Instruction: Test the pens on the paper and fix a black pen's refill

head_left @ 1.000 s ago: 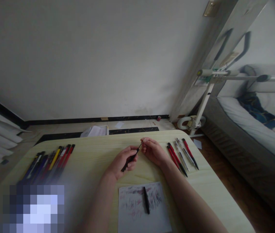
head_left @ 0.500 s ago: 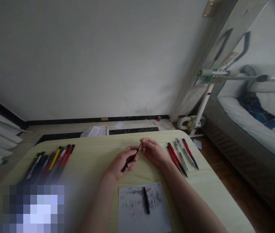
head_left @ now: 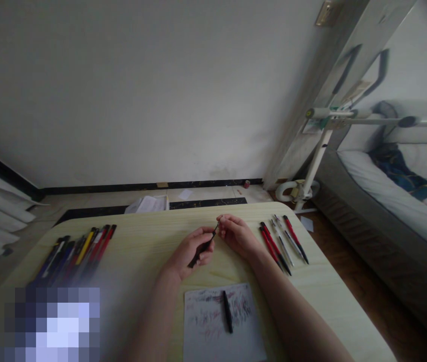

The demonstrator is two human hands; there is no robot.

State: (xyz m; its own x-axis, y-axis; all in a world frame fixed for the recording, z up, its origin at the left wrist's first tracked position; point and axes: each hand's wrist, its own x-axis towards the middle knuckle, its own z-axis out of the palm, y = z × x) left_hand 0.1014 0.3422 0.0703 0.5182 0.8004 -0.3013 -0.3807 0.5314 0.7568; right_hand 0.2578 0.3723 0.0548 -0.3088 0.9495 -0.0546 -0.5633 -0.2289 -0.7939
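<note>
My left hand [head_left: 191, 250] is closed round a slim black pen barrel [head_left: 201, 249] that points up and right. My right hand [head_left: 238, 234] sits just right of it with fingers curled, pinching at the barrel's upper tip; what the fingertips hold there is too small to make out. Both hands rest on the pale wooden table [head_left: 149, 241]. In front of me lies a white sheet [head_left: 213, 327] covered in red and black scribbles, with a short black pen part [head_left: 227, 311] on it.
A row of several red, yellow, blue and black pens [head_left: 81, 249] lies at the left. Several red and silver pens [head_left: 283, 242] lie at the right near the table's corner. A blurred patch covers the lower left. A bed and a white stand are at the right.
</note>
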